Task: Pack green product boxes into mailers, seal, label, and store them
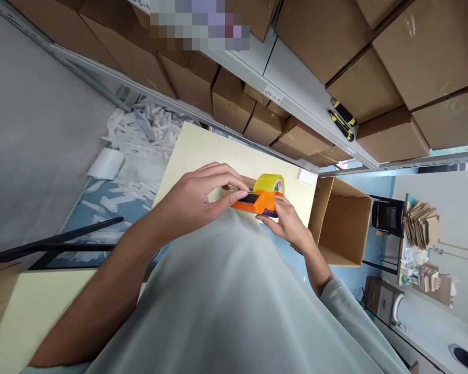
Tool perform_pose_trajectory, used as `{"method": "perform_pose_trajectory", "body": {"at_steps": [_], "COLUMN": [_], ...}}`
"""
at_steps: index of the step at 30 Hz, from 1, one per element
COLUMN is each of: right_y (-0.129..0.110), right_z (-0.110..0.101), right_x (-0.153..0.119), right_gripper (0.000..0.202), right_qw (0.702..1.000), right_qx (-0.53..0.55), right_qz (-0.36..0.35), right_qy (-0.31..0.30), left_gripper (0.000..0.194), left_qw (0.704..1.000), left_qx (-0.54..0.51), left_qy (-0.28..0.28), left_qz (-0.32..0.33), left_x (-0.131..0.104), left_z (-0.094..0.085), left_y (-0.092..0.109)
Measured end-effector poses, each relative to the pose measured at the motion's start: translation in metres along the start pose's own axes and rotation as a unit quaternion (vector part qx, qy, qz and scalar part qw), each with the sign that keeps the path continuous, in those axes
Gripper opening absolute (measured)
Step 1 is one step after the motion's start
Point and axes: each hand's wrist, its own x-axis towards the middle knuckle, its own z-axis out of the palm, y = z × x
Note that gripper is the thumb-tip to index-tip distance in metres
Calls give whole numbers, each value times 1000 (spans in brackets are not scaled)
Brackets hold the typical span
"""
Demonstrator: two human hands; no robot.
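Note:
An orange tape dispenser [263, 200] with a dark plate at its left end is held low over the pale yellow tabletop [187, 150]. My right hand [286, 221] is closed around its right end, the thumb underneath. My left hand [206, 189] pinches the left end with thumb and index finger; its other fingers curl behind, partly hidden. A yellow roll of tape [262, 183] is just behind the dispenser; whether it is mounted on it I cannot tell. Something brownish shows behind my left fingertips, too covered to name.
An open cardboard box [341, 223] stands to the right. Cardboard boxes [234, 101] line the shelves ahead, where two yellow-black utility knives [341, 122] lie on the shelf edge. White paper scraps [140, 135] are heaped at left. A small white piece [306, 176] lies at the table's right edge.

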Motion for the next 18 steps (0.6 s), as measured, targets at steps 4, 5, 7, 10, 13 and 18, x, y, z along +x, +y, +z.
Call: {"method": "perform_pose_trajectory", "body": {"at_steps": [4,5,7,10,13,18], "right_y": [-2,-2,-3,-3,-3,-1], "right_z": [6,9,18,37,51,47], "right_x": [-3,-5,-8,-11,-12,-4], "right_gripper": [32,31,32,44,53,52], "right_qw": [999,997,992,965,932,913], "right_qx": [21,30,59,141,208,228], "right_qz": [31,47,97,203,274,293], "right_qy": [-35,-44,-58,-86,-114,-168], "left_gripper": [26,26,27,30,36,40], "left_qw": [999,998,993,978,959,923], "left_qx": [5,2,-9,-28,-61,-161], "left_qy": [34,37,32,22,43,89], "left_qz": [-36,-57,-111,-205,-273,-338], "left_x": [-12,-16,-24,-39,-54,-72], "left_z": [9,12,18,29,42,64], "left_y": [-7,-11,-23,-50,-80,-112]}}
